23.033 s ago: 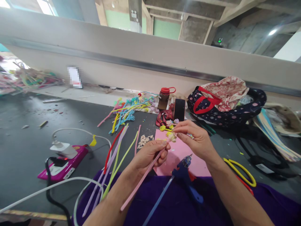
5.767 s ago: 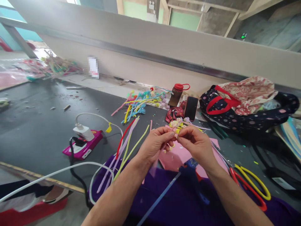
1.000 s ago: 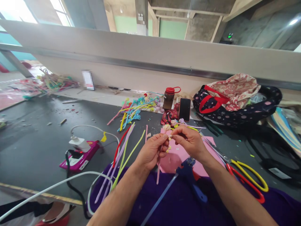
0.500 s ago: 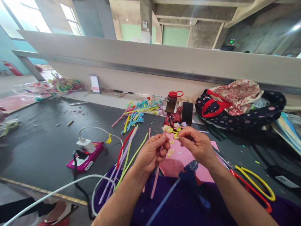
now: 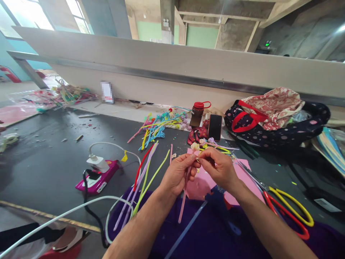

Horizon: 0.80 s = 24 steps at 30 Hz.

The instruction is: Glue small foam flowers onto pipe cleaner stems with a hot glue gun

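Observation:
My left hand (image 5: 181, 172) is closed on a pink pipe cleaner (image 5: 183, 205), which slants down below my fingers. At its top sits a cream flower head (image 5: 195, 146). My right hand (image 5: 218, 167) pinches a small pale piece (image 5: 197, 158) against the stem, its fingertips touching those of my left hand. Below the right hand lies a blue glue gun (image 5: 229, 216), partly hidden, with a clear glue stick (image 5: 187, 228) out of its back. A pink sheet (image 5: 199, 189) lies under both hands.
Scissors (image 5: 288, 207) with red and yellow handles lie at right. Loose pipe cleaners (image 5: 147, 180) and a magenta power strip (image 5: 101, 178) with cables lie left. Behind are a pipe-cleaner pile (image 5: 159, 127), a bottle (image 5: 197, 114), a phone (image 5: 215, 127) and a dotted bag (image 5: 272, 136).
My right hand has moved left and brought the small pale piece to the stem at my left fingertips. My left hand has shifted slightly right with the flower.

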Each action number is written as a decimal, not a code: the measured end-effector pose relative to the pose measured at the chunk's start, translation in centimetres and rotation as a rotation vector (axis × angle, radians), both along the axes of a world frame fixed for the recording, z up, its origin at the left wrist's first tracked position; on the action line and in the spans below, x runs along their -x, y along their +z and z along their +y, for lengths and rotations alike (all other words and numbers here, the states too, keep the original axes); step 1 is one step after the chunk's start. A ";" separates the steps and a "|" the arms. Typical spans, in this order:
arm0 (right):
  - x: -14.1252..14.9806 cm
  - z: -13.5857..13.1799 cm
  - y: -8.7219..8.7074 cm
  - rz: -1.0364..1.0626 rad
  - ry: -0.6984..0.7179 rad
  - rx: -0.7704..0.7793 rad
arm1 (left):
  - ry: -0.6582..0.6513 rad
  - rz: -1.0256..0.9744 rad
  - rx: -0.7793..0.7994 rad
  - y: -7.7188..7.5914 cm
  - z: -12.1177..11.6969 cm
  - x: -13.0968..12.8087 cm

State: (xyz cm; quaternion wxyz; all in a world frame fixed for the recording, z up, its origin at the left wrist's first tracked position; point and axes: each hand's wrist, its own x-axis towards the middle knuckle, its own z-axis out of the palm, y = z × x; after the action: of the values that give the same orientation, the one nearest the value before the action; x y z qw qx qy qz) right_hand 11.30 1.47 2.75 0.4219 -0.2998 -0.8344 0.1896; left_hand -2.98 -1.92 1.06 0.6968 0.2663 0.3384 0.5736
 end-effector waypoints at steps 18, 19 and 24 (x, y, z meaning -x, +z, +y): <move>-7.4 -9.3 -5.0 -0.885 -0.481 0.065 | -0.145 -0.023 0.008 -0.1 0.1 -0.2; -7.4 -9.3 -5.4 -0.901 -0.496 0.073 | -0.146 -0.027 0.021 -0.1 0.1 -0.2; -7.7 -8.2 -5.0 -0.716 -0.422 0.284 | -0.150 -0.095 0.085 -0.2 0.3 -0.2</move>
State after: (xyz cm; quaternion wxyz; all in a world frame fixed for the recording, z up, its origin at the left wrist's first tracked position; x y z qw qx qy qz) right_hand 18.97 -6.77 -2.20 0.0902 -0.5657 -0.8140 0.0963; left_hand -2.79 -1.60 0.83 0.7637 0.2337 0.3081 0.5170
